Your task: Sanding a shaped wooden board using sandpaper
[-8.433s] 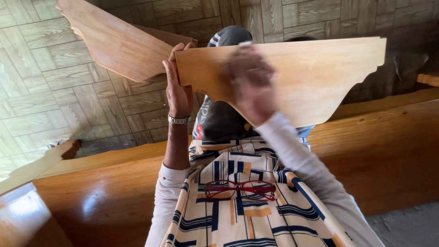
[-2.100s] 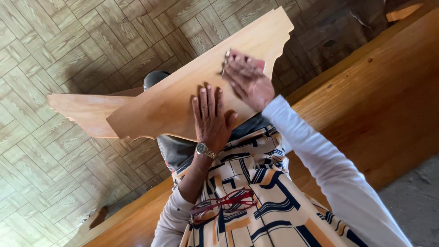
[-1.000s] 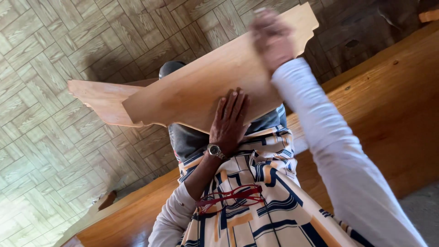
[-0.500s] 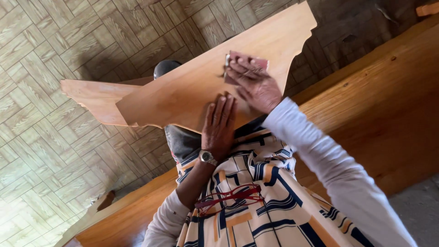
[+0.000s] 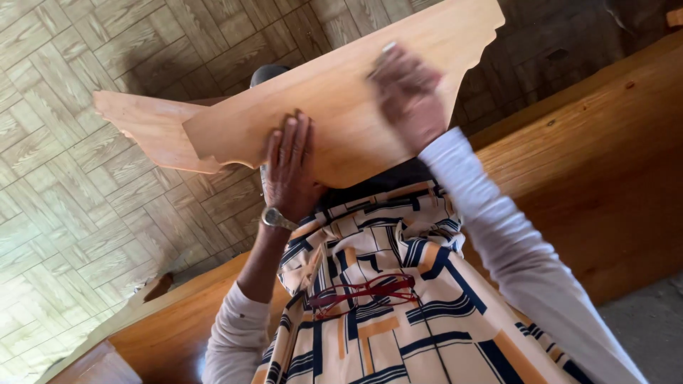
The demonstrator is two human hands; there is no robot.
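Your left hand (image 5: 288,171) lay flat on the near face of the wooden panel (image 5: 334,107), palm down, fingers (image 5: 295,139) stretched out and close together — released, clasping nothing, only pressing on the wood. A metal wristwatch (image 5: 274,217) sat on that wrist.

Your right hand (image 5: 407,96) was on the same face, further toward the panel's scalloped far end. It was blurred; the fingers looked curled down against the wood, and a pale sliver showed at the fingertips, but I cannot tell whether they clenched anything.

The wooden panel was light in colour, with a stepped, scalloped outline at both ends. It stood tilted over your lap, its far end higher and to the right, its lower edge near your body. A second panel (image 5: 146,124) of the same cut lay behind it, sticking out to the left, the two touching or nearly so.

A pair of red-framed glasses (image 5: 363,290) hung on the front of your patterned shirt (image 5: 384,320) — cream with navy and orange bars. White sleeves covered both arms. A varnished wooden bench (image 5: 590,185) ran diagonally beneath you, over a parquet-patterned floor (image 5: 78,206).
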